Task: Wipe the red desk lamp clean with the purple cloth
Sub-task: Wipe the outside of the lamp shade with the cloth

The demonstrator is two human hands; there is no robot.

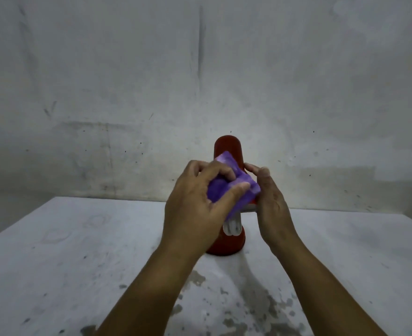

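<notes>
A: Start at the left hand (195, 202). What's it doing?

B: Its fingers and thumb are curled into the cloth (234, 177), bunching it and pressing it against the upper part of the lamp (228, 145). So it grips the cloth.

A: And the right hand (270, 202)?

B: It sits against the lamp's right side with fingers fairly straight, tips touching the cloth's edge. It looks more like a steadying palm than a grasp; whether it actually clasps the lamp head behind it, I can't tell.

A: Where does the lamp stand?

B: Upright on the counter (66, 251), near the middle, close to the wall (127, 69). Red base at the bottom, a white bulb (233, 226) showing between the wrists, the red top rising above the cloth.

A: So what could go wrong?

B: Mainly tipping. The lamp looks tall on a small base, and the rubbing is high up. A firm sideways stroke could rock it over if the right hand slackens.

A: And the bulb?

B: It's exposed just under the cloth. A downward swipe could snag the loose fold on it or knock it.

A: Anything else?

B: The cloth is bunched, so little of it meets the surface; patches may be missed. The counter is stained and may be damp, so the base could slide.
</notes>
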